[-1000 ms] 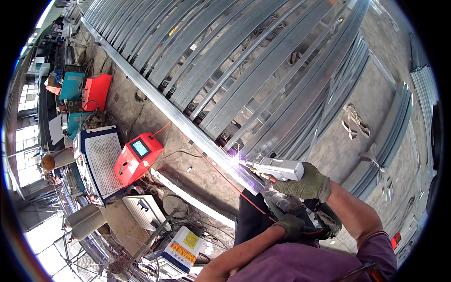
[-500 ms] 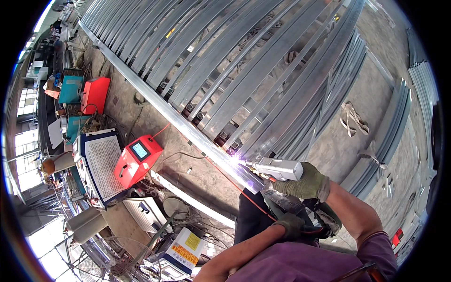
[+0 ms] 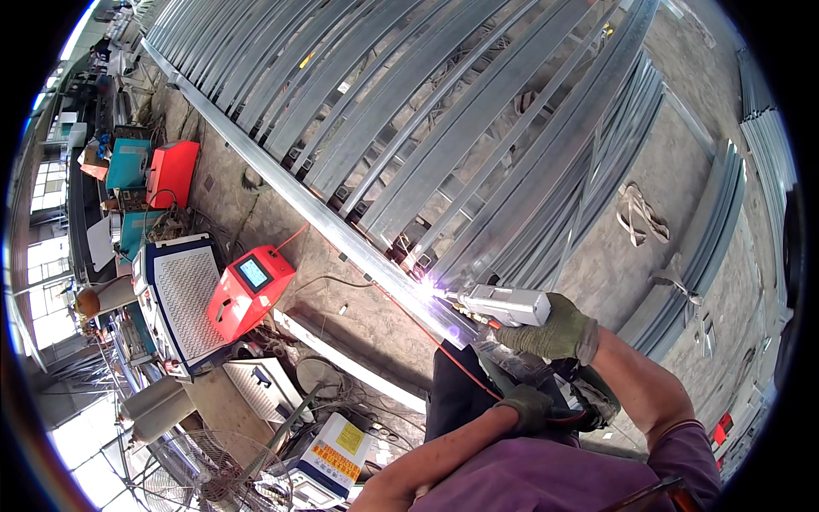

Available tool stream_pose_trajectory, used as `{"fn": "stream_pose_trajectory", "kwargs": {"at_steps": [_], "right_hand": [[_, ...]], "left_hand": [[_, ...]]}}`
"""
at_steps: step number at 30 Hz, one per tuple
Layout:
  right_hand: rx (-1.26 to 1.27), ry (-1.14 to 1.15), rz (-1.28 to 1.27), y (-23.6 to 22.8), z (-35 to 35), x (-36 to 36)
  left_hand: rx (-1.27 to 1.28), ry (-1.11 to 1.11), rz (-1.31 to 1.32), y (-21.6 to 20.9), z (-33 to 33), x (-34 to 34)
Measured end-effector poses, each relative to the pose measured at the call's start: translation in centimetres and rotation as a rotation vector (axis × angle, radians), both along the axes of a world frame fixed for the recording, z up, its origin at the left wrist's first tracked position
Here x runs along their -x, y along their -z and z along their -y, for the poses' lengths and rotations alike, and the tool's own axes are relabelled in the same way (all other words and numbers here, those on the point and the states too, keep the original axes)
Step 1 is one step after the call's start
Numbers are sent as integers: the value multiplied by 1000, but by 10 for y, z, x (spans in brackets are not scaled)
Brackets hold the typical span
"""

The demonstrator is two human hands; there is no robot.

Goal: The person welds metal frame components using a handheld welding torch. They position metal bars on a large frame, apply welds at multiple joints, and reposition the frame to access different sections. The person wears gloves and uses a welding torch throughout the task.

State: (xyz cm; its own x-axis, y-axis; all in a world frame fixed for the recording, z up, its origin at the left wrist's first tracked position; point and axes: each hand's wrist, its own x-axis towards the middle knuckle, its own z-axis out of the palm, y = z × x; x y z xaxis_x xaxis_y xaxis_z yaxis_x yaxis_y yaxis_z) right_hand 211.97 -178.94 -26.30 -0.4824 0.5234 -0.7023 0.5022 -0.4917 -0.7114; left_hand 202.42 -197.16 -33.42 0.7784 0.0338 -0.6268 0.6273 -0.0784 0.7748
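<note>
My right hand (image 3: 559, 328), in a green-grey work glove, is closed around a metal-bodied handheld welding gun (image 3: 503, 305). The gun points left, and its tip meets a bright violet-white weld spot (image 3: 426, 290) on a long galvanized steel rail (image 3: 316, 213). Steel slats (image 3: 461, 179) run away from that rail, side by side. Low by my legs, my left hand (image 3: 527, 408) wears the same kind of glove and is curled over a red hose (image 3: 467, 373), which shows on both sides of it. Glare hides the metal right at the arc.
A red machine with a screen (image 3: 252, 277) stands left of the rail beside a white-and-blue cabinet (image 3: 183, 299). A fan (image 3: 205, 469) and another labelled cabinet (image 3: 328, 456) are at lower left. Bundled steel profiles (image 3: 708, 230) and a pale strap (image 3: 636, 213) lie on the right.
The weld glow stays at nearly the same place on the rail, with its flare slightly altered. My hands and the gun have hardly moved.
</note>
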Motion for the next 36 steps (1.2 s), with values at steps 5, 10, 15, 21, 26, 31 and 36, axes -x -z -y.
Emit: {"fn": "stream_pose_trajectory", "kwargs": {"at_steps": [5,10,15,21,26,31,36], "right_hand": [[-14,-3,-20,4,3,-2],[11,-11,-12,6,5,-2],[-66,-22,-13,13,12,-7],[-55,-16,-11,8,12,-7],[11,47,-61,5,13,-7],[-80,-33,4,14,18,-12],[-24,-14,-7,16,21,-13]], "left_hand": [[-22,0,12,3,4,-2],[-29,26,-1,5,8,-4],[-33,15,0,5,8,-3],[-18,18,-10,-5,0,-2],[-12,6,-13,-4,3,-2],[-11,21,-15,-7,2,-3],[-28,15,-11,-5,7,-3]]}}
